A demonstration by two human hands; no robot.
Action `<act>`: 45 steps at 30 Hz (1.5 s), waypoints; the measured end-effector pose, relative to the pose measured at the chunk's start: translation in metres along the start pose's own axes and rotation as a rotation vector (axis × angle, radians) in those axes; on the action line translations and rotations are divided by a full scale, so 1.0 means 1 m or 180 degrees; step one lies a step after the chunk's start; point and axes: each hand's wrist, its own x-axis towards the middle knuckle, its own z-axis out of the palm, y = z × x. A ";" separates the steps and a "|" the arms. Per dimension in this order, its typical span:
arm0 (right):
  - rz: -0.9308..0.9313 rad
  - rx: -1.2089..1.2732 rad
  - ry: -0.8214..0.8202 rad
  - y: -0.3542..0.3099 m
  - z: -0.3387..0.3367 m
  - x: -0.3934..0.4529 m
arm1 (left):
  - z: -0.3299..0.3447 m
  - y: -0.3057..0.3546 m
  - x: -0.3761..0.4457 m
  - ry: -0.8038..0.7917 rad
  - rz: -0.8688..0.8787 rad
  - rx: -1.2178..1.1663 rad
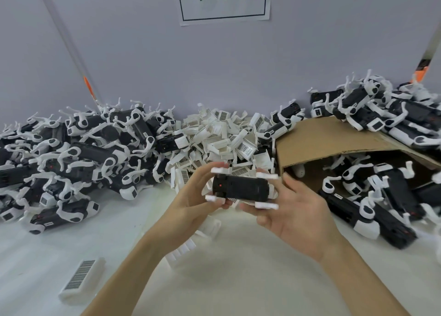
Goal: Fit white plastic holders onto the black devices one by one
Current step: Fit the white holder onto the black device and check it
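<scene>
I have one black device (pixel 239 188) lifted off the counter (pixel 238 280), held in the air between both hands in the middle of the scene, just near of the heap of loose white holders (pixel 222 134). My left hand (pixel 191 201) grasps its left end, fingers curled over the top and thumb underneath. My right hand (pixel 296 210) cradles the right end from below and behind, fingers wrapped round the underside; the exact contact there is partly hidden by the device itself.

The device lies roughly level with its long axis running left to right. The end with the small red mark points left, toward my left hand, and its dark flat face is turned up toward me. Four white feet stick out at the corners, two on the far side and two on the near side. A white part shows under the near edge, so I judge a holder is being seated or is nearly on; I cannot tell whether it has clicked fully home.

To do this well I should keep the body square to the holder, press evenly at both ends rather than one corner, and avoid levering against those thin white feet. Then it goes to the finished pile on the left (pixel 78 153)
</scene>
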 end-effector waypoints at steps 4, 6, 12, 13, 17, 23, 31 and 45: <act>0.0103 -0.0583 0.0786 0.001 0.003 0.004 | -0.006 -0.001 -0.002 -0.0451 -0.0245 -0.0047; -0.0044 -0.0817 0.1180 0.008 0.004 0.007 | 0.000 -0.005 0.000 -0.0375 -0.0287 -0.0017; -0.0937 -0.0987 0.1306 0.016 0.002 0.011 | 0.016 -0.015 0.007 0.0508 -0.0551 -0.0150; -0.1049 -0.1124 0.1281 0.017 0.002 0.012 | 0.017 -0.017 0.005 0.0471 -0.0589 -0.0094; -0.1097 -0.1567 0.1216 0.024 0.001 0.014 | 0.018 -0.019 0.003 0.0778 -0.0593 0.0052; -0.1178 -0.2069 0.1308 0.027 -0.001 0.016 | 0.013 -0.012 0.001 0.0964 -0.0261 0.0179; -0.1696 -0.2639 0.1230 0.026 0.005 0.013 | 0.024 -0.012 0.000 0.0750 -0.0495 0.0333; -0.1404 -0.3425 0.0798 0.043 0.012 0.012 | 0.039 -0.017 0.004 0.0547 -0.1280 -0.1184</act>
